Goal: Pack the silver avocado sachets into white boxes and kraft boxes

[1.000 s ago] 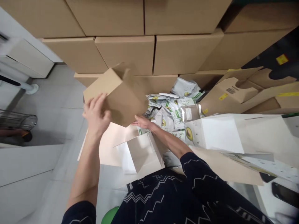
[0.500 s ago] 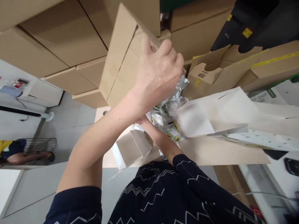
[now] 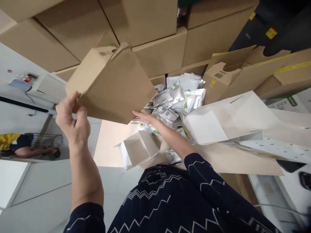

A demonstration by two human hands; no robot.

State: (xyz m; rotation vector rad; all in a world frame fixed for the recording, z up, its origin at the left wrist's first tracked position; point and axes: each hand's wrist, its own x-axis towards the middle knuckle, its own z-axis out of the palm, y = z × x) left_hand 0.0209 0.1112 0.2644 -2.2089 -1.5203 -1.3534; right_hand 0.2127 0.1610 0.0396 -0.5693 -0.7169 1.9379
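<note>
My left hand (image 3: 74, 121) is closed on the edge of a brown cardboard box (image 3: 116, 84), which is held up tilted in the air at the left. At the box's lower corner is my right hand (image 3: 145, 116), its fingers stretched out, touching or very near the cardboard. Just beyond that hand lies a heap of silver and white pouches (image 3: 170, 97) with green print. A small open white carton (image 3: 137, 153) sits in front of the right hand. More pouches (image 3: 173, 157) lie by my right forearm.
Brown cardboard boxes (image 3: 160, 53) are stacked along the back. To the right of the heap stand a long white carton (image 3: 225, 119) and an open brown box (image 3: 223, 76). The table (image 3: 110, 142) ends at the left, where a person in yellow (image 3: 11, 141) is beyond.
My left hand has moved left and down with the cardboard box, turning it. The pouch heap behind is now uncovered. My right hand stays low near the heap.
</note>
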